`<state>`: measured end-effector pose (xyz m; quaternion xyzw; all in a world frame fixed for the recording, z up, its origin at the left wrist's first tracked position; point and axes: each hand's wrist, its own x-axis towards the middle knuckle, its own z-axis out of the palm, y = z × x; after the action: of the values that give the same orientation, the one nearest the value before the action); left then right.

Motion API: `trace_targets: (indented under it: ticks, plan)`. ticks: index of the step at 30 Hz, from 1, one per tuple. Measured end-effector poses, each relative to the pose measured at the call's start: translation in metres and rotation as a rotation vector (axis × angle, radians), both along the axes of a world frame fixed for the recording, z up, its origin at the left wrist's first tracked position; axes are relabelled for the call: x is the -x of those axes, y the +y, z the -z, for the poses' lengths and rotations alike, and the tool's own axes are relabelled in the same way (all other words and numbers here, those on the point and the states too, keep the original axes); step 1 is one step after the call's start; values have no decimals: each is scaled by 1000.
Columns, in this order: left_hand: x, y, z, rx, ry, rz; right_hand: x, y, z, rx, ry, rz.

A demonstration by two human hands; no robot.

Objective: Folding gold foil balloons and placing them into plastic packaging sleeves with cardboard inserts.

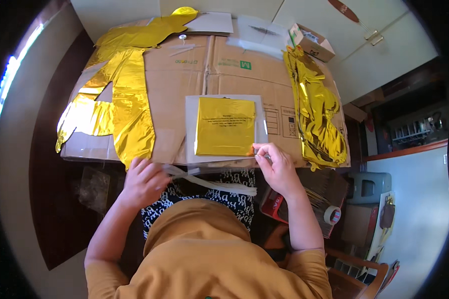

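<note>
A flat, folded gold foil piece (224, 134) with small dark print lies inside a clear plastic bag (262, 119) at the table's near edge. My right hand (278, 168) pinches the bag's near right corner, where a small orange patch shows. Left of the bag, my left hand (142, 183) hovers at the table edge, beside the lower tip of a flat gold foil balloon (132, 109). Its fingers are curled and smeared by motion; whether they hold anything is unclear. A whitish plastic strip (219, 187) runs from near that hand across my lap.
Flattened cardboard (174, 94) covers the table. Another gold foil balloon (144, 35) lies at the far left, and crumpled gold foil (317, 109) at the right. A small open box (312, 42) stands at the back right. Below, a tape roll (332, 215) rests on stacked cardboard.
</note>
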<state>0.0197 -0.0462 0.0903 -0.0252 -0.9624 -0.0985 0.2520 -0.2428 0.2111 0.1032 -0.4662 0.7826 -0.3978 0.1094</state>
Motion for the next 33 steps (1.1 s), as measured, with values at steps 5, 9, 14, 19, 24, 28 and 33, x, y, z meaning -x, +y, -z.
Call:
trace_targets:
  ticks: [5, 9, 14, 19, 24, 28, 33]
  plan:
    - [-210, -54, 135, -397, -704, -574, -4, -1, -2, -13, -20, 3]
    - [-290, -67, 154, -428, -1343, -875, -5, -2, -6, -40, 6, 5]
    - [-247, -110, 160, -182, -1468, -1076, -2, -2, -10, -24, 19, -20]
    - [-114, -56, 54, -515, -1410, -382, -4, 11, -13, -81, 77, -114]
    - [-23, 18, -44, -72, -579, -290, -9, 23, -22, -240, 621, -221]
    - [26, 30, -22, 29, -89, -69, 2, 20, 15, -181, 843, -221]
    - [50, 17, 22, -99, -1, 64, 0, 12, 15, -2, 700, -198]
